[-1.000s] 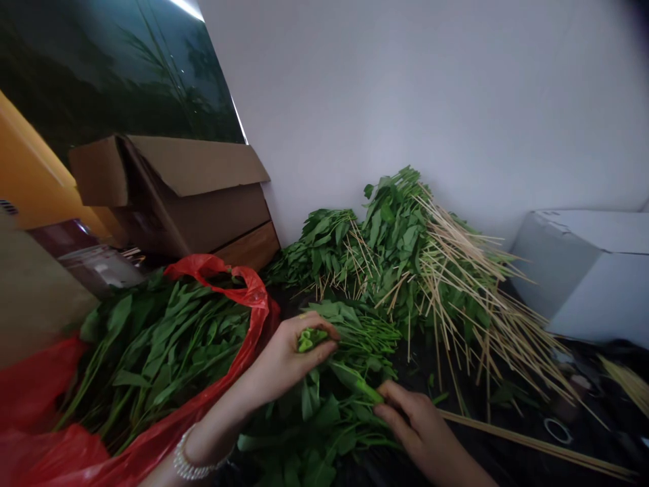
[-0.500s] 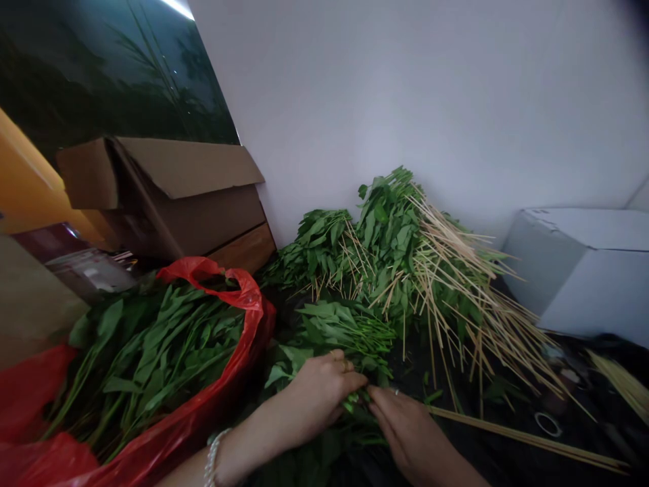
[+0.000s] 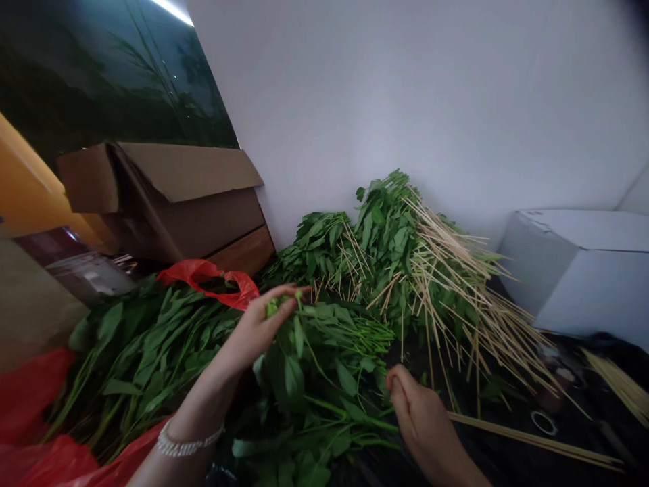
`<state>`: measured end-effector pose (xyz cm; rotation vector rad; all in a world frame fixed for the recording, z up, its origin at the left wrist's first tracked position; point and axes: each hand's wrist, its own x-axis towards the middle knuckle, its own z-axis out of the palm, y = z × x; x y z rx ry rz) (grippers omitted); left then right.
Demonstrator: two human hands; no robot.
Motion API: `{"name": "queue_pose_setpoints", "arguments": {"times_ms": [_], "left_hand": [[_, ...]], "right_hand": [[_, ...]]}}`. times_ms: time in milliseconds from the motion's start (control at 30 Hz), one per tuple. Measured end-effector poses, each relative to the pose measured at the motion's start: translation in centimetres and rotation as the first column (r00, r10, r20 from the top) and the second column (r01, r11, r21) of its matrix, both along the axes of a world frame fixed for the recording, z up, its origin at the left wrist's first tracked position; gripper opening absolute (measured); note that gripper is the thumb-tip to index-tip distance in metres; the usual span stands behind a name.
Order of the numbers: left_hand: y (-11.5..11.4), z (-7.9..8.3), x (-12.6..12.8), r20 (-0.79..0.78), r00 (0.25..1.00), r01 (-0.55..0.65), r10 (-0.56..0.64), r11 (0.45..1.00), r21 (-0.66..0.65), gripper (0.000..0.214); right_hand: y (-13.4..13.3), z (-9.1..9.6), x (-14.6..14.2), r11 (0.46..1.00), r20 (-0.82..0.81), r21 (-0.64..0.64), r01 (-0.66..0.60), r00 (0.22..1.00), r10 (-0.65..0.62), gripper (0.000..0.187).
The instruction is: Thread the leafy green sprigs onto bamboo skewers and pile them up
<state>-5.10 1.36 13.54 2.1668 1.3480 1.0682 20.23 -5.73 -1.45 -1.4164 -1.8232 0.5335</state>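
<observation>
Raised near the middle, my left hand (image 3: 258, 331) is closed around a few green leafy stems (image 3: 290, 375), whose leaves hang below it. My right hand (image 3: 423, 416) is curled into a closed pinch lower on the right. Whatever its fingers may hold is hidden. Loose leafy greens (image 3: 309, 446) lie between and below the two hands. Just beyond them is a bundle of cut greens (image 3: 368, 333) with the stem ends pointing right. Long thin bamboo sticks (image 3: 537, 439) extend to the right of my right hand.
A red plastic bag (image 3: 195, 272) full of leafy greens (image 3: 167, 352) stands at left. Behind it sits an open cardboard box (image 3: 203, 216). Piled against the wall are greens (image 3: 388, 230) with bamboo sticks (image 3: 471, 284). A white box (image 3: 593, 277) and a pale ring (image 3: 544, 423) are at right.
My hands were together over the greens and have come apart. The left has lifted up and to the left with the stems; the right has shifted slightly to the right.
</observation>
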Motion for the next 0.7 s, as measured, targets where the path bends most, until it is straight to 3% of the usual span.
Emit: {"name": "queue_pose_setpoints", "arguments": {"times_ms": [100, 133, 200, 267, 333, 500, 633, 700], "left_hand": [[2.4, 0.0, -0.2, 0.032, 0.969, -0.247, 0.247, 0.936, 0.251, 0.028], [3.3, -0.5, 0.1, -0.022, 0.956, -0.269, 0.294, 0.9, 0.342, 0.027], [4.8, -2.2, 1.5, -0.197, 0.935, -0.182, 0.296, 0.875, 0.448, 0.028], [6.1, -4.6, 3.4, -0.4, 0.899, -0.01, 0.176, 0.924, 0.383, 0.032], [6.9, -7.3, 5.5, -0.524, 0.852, 0.134, 0.004, 0.965, 0.225, 0.035], [7.7, -12.5, 8.8, -0.561, 0.813, 0.248, -0.154, 0.964, 0.094, 0.028], [7.8, -13.6, 8.9, -0.513, 0.814, 0.305, -0.271, 0.952, -0.018, 0.089], [7.6, -12.9, 8.5, -0.433, 0.836, 0.349, -0.337, 0.936, -0.055, 0.093]], "right_hand": [[0.0, -0.2, -0.1, 1.0, 0.003, 0.002, 0.009, 1.0, -0.009, 0.026], [0.0, -0.2, -0.1, 1.0, 0.008, 0.007, 0.011, 1.0, -0.012, 0.026], [0.1, -0.3, 0.0, 1.0, 0.02, 0.022, 0.013, 1.0, -0.013, 0.025], [0.2, -0.3, 0.2, 0.999, 0.031, 0.043, 0.014, 0.999, -0.016, 0.025], [0.3, -0.2, 0.3, 0.997, 0.043, 0.07, 0.023, 0.999, -0.026, 0.024], [0.5, -0.4, 0.5, 0.994, 0.06, 0.105, 0.043, 0.997, -0.05, 0.022], [0.6, -0.6, 0.6, 0.996, 0.082, 0.069, 0.049, 0.995, -0.054, 0.022], [0.6, -0.6, 0.6, 0.999, 0.092, 0.039, 0.021, 0.995, -0.025, 0.021]]}}
